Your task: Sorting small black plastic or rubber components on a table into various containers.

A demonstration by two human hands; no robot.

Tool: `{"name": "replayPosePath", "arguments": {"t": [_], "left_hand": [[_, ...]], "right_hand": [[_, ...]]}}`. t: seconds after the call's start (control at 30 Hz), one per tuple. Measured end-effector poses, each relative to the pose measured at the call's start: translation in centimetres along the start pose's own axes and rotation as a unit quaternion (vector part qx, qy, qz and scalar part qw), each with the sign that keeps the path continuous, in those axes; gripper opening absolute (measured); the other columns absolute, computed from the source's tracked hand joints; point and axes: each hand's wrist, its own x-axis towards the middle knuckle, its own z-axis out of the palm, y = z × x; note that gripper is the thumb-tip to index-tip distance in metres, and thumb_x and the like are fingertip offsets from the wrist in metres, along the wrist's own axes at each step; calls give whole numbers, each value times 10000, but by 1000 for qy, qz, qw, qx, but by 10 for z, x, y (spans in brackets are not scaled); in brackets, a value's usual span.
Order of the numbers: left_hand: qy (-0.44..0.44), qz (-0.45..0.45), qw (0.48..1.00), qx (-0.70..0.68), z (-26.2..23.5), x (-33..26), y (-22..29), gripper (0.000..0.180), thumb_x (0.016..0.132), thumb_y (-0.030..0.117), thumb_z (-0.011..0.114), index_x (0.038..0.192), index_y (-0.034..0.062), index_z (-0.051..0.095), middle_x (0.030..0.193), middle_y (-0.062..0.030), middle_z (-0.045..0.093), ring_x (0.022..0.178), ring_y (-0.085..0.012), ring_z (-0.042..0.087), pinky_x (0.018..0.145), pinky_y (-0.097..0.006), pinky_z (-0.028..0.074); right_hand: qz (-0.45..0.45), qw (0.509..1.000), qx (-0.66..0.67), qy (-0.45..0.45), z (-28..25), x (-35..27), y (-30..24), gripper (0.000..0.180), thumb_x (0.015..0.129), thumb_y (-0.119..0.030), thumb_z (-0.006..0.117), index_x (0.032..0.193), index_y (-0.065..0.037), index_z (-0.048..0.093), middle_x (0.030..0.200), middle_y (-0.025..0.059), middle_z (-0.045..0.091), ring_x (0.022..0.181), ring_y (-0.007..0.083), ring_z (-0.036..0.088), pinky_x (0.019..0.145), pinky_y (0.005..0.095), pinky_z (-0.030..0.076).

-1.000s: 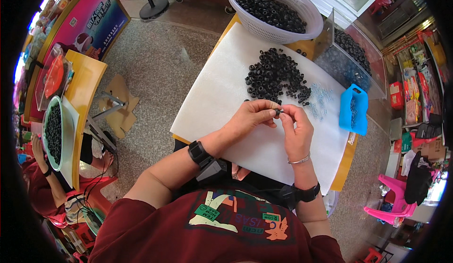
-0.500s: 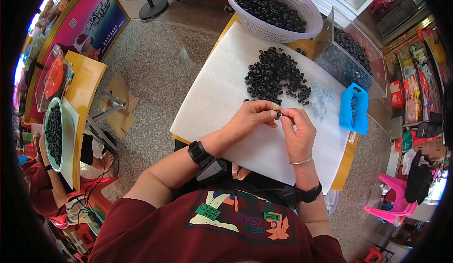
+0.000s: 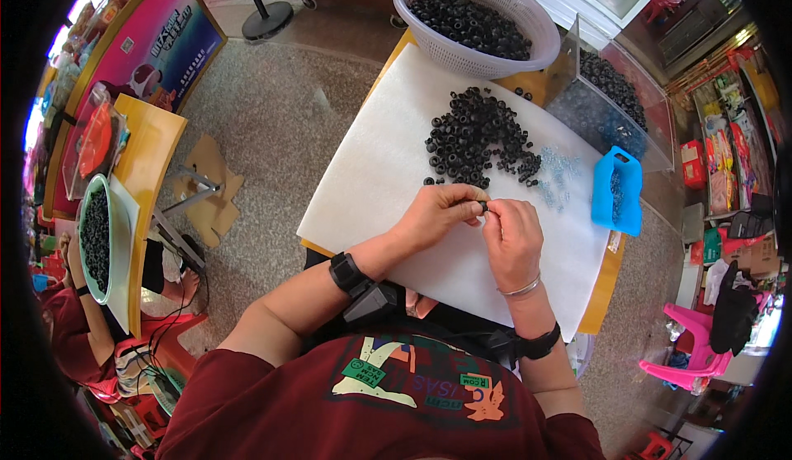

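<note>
Left hand (image 3: 436, 212): centre of frame, fingers pinched on a small black ring (image 3: 483, 206).
Right hand (image 3: 513, 239): just right, fingertips closed on the same ring.
Ring pile (image 3: 478, 136): above, on the white mat (image 3: 371, 179).

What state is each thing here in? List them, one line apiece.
left hand: fingers pinched on a small black ring.
right hand: fingertips meeting the same ring.
pile of black rings: loose, spread on the white mat.
white basket: upright, holding black rings.
blue tray: lying flat, open, a few small bits inside.
clear box: open-topped, partly filled with dark pieces.
</note>
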Motion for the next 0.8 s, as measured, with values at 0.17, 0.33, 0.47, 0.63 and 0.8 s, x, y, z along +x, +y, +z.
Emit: {"name": "replayPosePath", "arguments": {"t": [0.17,0.33,0.47,0.63,0.8], "left_hand": [[20,39,996,83,2,-1,-4,172,905,90,574,1020,-17,644,891,-33,648,777,-95,601,717,-234,505],[-13,-32,999,-25,-2,-2,6,221,913,108,578,1079,-27,629,947,-41,647,856,-104,606,775,-238,504],[-12,-37,998,-56,-2,-2,2,230,919,149,569,1052,-26,638,902,-48,653,819,-110,618,763,-237,506],[-55,-53,995,-57,-5,0,2,267,920,201,579,1066,-14,638,902,-49,655,812,-112,621,753,-236,503],[-86,-59,992,-69,-8,1,-5,284,946,208,537,1081,-29,616,919,-54,645,820,-123,616,758,-249,502]], "right_hand": [[3,1000,-7,8,4,-6,0,187,746,38,606,927,2,580,836,115,588,754,291,550,690,377,452],[69,994,86,6,1,-4,-1,162,763,33,611,920,-3,604,848,106,601,786,276,571,697,354,468],[99,988,120,-10,1,-5,3,137,795,29,617,928,-4,627,853,95,612,763,208,605,672,283,488],[60,994,91,-12,4,-9,7,137,799,15,628,935,-5,630,865,90,596,757,193,600,661,272,485],[129,978,161,-32,4,-14,3,182,808,8,619,989,-13,618,879,74,584,750,160,585,660,261,482]]}}
